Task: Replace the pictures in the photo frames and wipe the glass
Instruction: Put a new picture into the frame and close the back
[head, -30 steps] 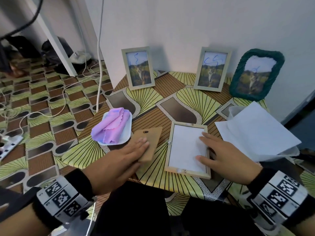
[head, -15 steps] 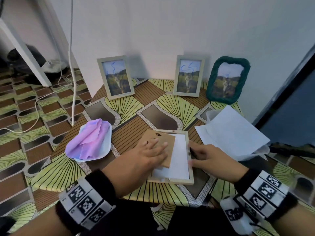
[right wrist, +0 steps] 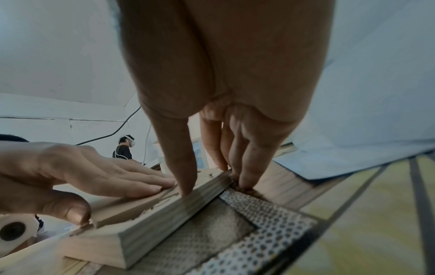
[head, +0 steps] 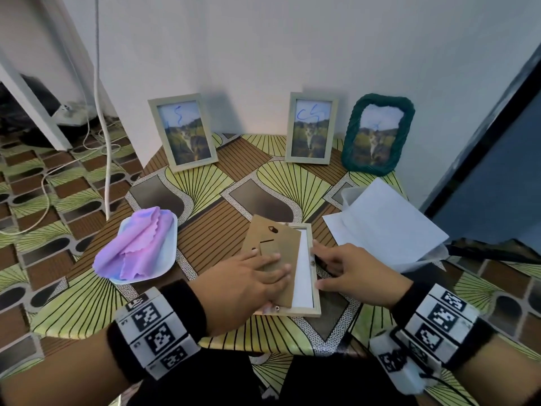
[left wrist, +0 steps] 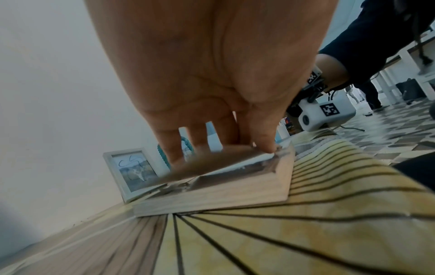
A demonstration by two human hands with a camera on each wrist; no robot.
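A light wooden frame [head: 313, 311] lies face down near the table's front edge, with a white sheet [head: 304, 273] inside it. A brown backing board [head: 275, 238] lies askew over its left part, tilted up on the left rim [left wrist: 212, 195]. My left hand [head: 260, 276] lies flat on the board [left wrist: 212, 160], with straight fingers on top and the thumb at its near edge. My right hand [head: 336, 268] holds the frame's right rail [right wrist: 153, 223], thumb on the rim and curled fingers against the outer side. A pink-purple cloth [head: 137, 247] sits on a white tray [head: 171, 256] to the left.
Two pale frames [head: 183, 131] [head: 311, 128] and a green woven frame [head: 377, 134] with cat pictures lean on the wall at the back. White paper sheets [head: 386, 227] overlie a translucent container [head: 348, 194] on the right. A white cable [head: 102, 112] hangs left of the table.
My left hand has slid the backing board from the table onto the frame. My right hand has moved off the white sheet to the frame's right rail.
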